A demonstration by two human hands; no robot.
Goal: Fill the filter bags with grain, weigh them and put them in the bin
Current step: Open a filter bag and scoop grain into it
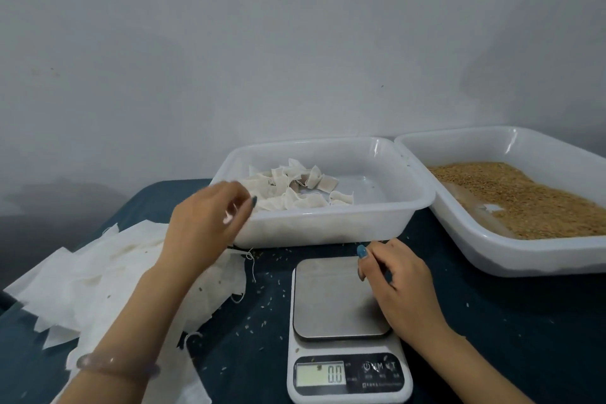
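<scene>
While several filled bags [295, 195] lie in the bin [328, 233] at the desk's [492, 321] far edge, your scale [337, 298] sits bare at zero and a heap of empty bags [98, 272] waits at the left edge. Your left hand [203, 216] and right hand [400, 282] are loosely curled, empty.

Soft, cool and rather dim light fills the scene, leaving the grey wall [295, 43] mottled with broad, faint shadows that deepen toward its lower left. Small glare streaks sit on the far corners of the bin [328, 229] and the grain tray [511, 256]. The right hand [396, 282] throws a diffuse shadow leftward onto the platform of the scale [341, 331]. The left hand [210, 220] is smeared by motion blur, worst at its fingers [242, 203]. The dark tabletop [492, 321] loses detail. Wide-angle distortion bows the tray's rim at the right edge; the scale's small print is soft.
</scene>
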